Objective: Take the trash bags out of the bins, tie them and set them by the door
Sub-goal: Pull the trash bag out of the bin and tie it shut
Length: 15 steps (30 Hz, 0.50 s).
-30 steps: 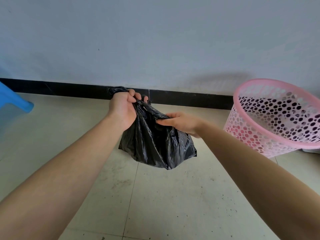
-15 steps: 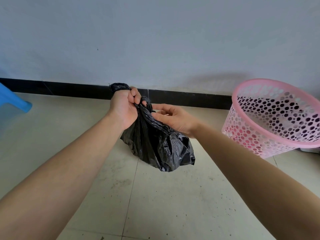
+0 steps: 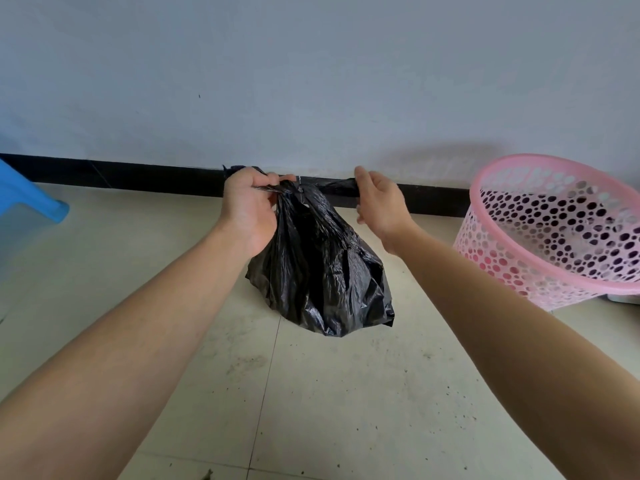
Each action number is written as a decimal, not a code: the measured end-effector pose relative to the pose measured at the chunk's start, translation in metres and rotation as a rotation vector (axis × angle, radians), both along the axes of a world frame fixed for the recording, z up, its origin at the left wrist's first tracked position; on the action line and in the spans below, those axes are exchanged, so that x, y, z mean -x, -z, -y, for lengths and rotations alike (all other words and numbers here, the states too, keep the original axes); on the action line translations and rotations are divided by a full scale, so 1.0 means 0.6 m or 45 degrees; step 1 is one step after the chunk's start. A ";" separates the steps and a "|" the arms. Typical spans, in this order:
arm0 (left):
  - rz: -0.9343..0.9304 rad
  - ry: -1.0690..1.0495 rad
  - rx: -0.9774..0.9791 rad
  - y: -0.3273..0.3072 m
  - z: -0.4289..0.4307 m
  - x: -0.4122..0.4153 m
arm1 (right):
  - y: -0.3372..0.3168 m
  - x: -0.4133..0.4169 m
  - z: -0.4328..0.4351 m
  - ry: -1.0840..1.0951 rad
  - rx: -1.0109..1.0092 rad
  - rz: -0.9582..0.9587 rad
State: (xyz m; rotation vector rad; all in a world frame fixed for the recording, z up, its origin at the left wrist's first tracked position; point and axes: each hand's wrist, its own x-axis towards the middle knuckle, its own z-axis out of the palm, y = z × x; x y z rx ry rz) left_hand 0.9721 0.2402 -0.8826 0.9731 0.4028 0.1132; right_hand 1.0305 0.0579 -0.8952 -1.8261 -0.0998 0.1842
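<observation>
Two hands on one black trash bag (image 3: 322,271), held in the air above the tiled floor (image 3: 346,393), in front of the black baseboard (image 3: 138,174). Left hand (image 3: 250,206) fisted around one twisted end, right hand (image 3: 380,202) gripping the other, ends pulled apart at the neck. Pink perforated bin (image 3: 561,233) on the right, tilted, clear of the bag.

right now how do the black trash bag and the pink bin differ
The black trash bag is soft, crinkled and opaque; the pink bin is rigid and full of round holes. The bag hangs off the floor, its top ends pulled apart by the left hand and right hand; the bin sits on the floor, untouched, to the right.
</observation>
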 end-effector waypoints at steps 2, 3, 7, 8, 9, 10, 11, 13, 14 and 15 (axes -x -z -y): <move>-0.067 0.074 -0.011 0.002 0.012 0.005 | 0.003 0.004 0.000 0.046 0.011 0.026; -0.124 0.071 -0.076 0.007 0.021 0.005 | 0.008 0.005 0.001 0.045 0.065 0.039; -0.444 -0.228 -0.571 0.057 0.020 0.022 | 0.052 -0.009 0.066 0.086 0.697 0.109; -0.542 -0.252 -0.698 0.076 0.000 0.035 | 0.066 -0.015 0.102 0.130 0.887 0.081; -0.639 -0.238 -0.817 0.098 -0.023 0.050 | 0.080 -0.020 0.139 0.190 1.045 0.040; -0.711 -0.199 -0.895 0.117 -0.044 0.065 | 0.094 -0.020 0.171 0.252 1.151 0.004; -0.753 -0.165 -0.914 0.133 -0.057 0.078 | 0.105 -0.019 0.191 0.297 1.234 0.009; -0.758 -0.204 -0.807 0.147 -0.059 0.086 | 0.118 -0.015 0.199 0.317 1.339 0.106; -0.746 -0.246 -0.741 0.147 -0.051 0.084 | 0.123 -0.014 0.193 0.301 1.310 0.142; -0.728 -0.259 -0.687 0.143 -0.041 0.081 | 0.125 -0.016 0.186 0.278 1.228 0.143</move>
